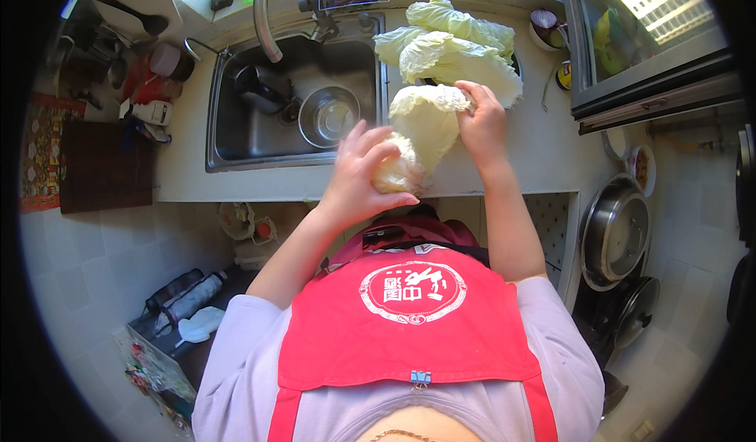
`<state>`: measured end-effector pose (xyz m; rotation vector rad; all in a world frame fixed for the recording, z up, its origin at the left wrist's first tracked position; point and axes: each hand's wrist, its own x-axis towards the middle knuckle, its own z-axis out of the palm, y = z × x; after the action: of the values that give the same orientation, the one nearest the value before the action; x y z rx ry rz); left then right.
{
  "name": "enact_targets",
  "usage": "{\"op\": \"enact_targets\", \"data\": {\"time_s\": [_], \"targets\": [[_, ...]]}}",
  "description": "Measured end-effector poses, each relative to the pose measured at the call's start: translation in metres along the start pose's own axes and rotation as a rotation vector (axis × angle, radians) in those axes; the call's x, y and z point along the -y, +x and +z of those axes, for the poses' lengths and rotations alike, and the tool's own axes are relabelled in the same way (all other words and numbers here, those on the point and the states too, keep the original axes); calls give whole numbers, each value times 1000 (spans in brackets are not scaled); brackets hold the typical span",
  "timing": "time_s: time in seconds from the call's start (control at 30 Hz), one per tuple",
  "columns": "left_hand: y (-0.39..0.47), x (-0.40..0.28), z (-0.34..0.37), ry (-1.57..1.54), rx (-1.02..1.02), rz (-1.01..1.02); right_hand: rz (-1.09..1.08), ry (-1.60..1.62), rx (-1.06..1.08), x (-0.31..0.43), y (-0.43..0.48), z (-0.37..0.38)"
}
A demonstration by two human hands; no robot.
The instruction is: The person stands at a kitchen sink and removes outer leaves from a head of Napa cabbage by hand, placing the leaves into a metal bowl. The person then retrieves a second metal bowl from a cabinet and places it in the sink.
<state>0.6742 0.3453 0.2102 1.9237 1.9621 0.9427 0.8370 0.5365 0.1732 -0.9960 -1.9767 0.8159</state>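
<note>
My left hand (361, 173) holds a head of napa cabbage (398, 167) over the counter's front edge, its fingers curved round the head. With my right hand (484, 117) I pinch the frilly upper edge of a pale cabbage leaf (431, 120), which stands up beside the head; whether its base is still joined to the head I cannot tell. Beyond my hands, several detached cabbage leaves (460, 52) lie piled on a dark container, mostly hidden under them, right of the sink.
To the left is a steel sink (266, 140) with a metal bowl (329, 117) and a dark container (260, 89) in it, under a curved faucet (267, 28). An open window sash (649, 96) juts in at the upper right, near a bowl holding a cut red onion (543, 19).
</note>
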Motion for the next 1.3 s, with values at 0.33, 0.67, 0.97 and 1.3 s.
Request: {"op": "enact_targets", "data": {"time_s": [0.33,0.67,0.97,1.3], "targets": [[-24,4,-3,-103,-58,-25,659,638,199,-89,-144,93],[-28,-3,2,-88,-80,81,893,780,162,-82,-103,116],[-12,-21,8,-79,34,220,143,432,659,-37,-16,92],[-8,-5,3,-96,-67,100,283,-704,535,-88,131,-22]]}}
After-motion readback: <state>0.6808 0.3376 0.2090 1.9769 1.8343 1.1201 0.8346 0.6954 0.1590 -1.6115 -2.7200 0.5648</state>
